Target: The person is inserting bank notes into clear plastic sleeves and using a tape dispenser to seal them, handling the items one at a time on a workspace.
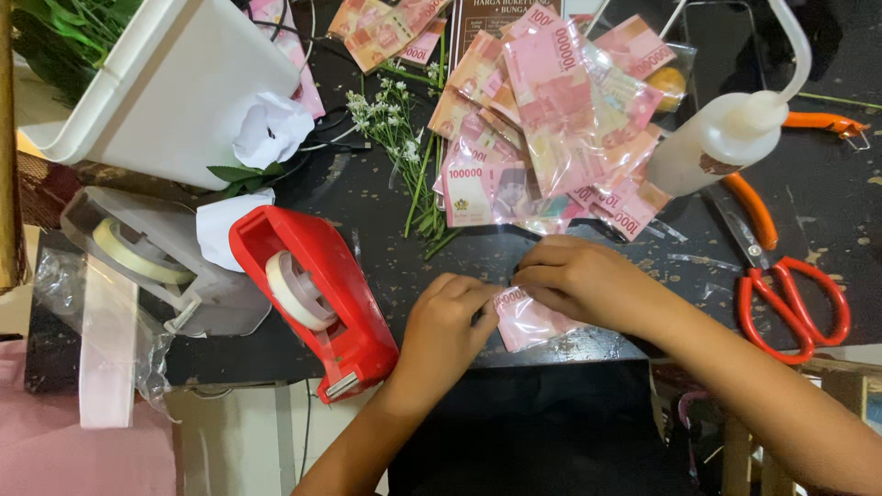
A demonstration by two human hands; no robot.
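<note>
A pink banknote in a clear plastic sleeve (531,321) lies near the front edge of the dark table (827,211). My left hand (447,323) pinches its left edge with fingers curled. My right hand (577,280) presses down on its top, fingers bent over the sleeve. Both hands meet at the note's upper left corner. A heap of more sleeved pink banknotes (542,129) lies just beyond my hands.
A red tape dispenser (317,298) sits left of my left hand, a grey one (152,257) further left. Red-handled scissors (795,298), an orange tool (822,121) and a white squeeze bottle (726,138) are at right. A white tub (165,92) and small white flowers (390,115) stand behind.
</note>
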